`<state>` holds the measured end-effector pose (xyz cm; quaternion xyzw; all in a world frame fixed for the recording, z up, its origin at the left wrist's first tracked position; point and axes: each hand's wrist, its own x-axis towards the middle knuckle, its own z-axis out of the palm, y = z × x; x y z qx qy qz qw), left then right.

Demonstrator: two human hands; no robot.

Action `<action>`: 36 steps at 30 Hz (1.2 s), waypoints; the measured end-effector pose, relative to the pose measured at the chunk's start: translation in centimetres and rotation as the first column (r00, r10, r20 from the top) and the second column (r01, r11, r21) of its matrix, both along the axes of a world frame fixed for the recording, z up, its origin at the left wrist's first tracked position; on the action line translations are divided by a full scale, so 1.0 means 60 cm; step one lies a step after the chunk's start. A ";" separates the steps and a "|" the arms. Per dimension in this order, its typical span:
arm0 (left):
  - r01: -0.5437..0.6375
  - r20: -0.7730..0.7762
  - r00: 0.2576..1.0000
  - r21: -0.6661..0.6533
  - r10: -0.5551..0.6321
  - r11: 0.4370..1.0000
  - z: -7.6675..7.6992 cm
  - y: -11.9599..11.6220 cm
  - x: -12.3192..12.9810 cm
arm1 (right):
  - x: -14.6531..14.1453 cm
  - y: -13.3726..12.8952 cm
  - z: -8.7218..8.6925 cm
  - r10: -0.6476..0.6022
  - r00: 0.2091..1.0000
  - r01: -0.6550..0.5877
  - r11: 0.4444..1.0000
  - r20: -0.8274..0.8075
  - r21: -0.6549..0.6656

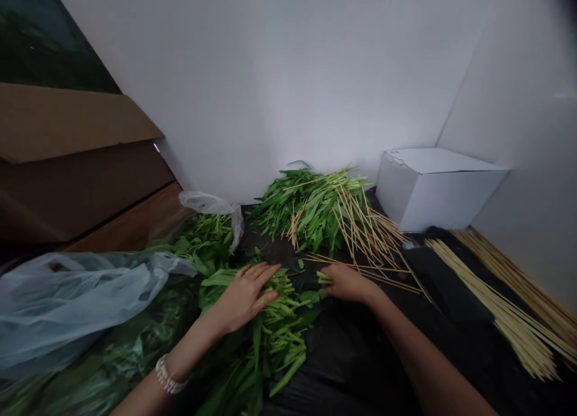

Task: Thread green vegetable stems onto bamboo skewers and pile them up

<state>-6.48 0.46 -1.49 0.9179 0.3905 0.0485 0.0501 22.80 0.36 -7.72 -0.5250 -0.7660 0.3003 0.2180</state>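
My left hand (250,293) lies with its fingers stretched out over a heap of cut water spinach (282,326), touching the leaves and stems. A beaded bracelet is on that wrist. To the right, my right hand (345,282) is closed around a few water spinach stems (323,278), whose cut ends poke out toward the left. Its fingertips are partly hidden. Beyond both hands is a pile of skewered water spinach (315,208), with thin wooden sticks (354,223) fanning out toward the right.
Loose bundles of wooden sticks (505,314) lie at right beside a black flat case (457,290). A white box (442,187) stands against the wall. On the left are plastic bags (85,302) with more greens and a cardboard box (81,181). Black plastic sheeting (351,362) covers the surface.
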 end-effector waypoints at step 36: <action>0.462 0.137 0.150 -0.885 0.979 0.054 -0.031 -0.060 0.212 | -0.088 -0.040 0.037 -0.091 0.975 0.178 0.866 -0.204 0.468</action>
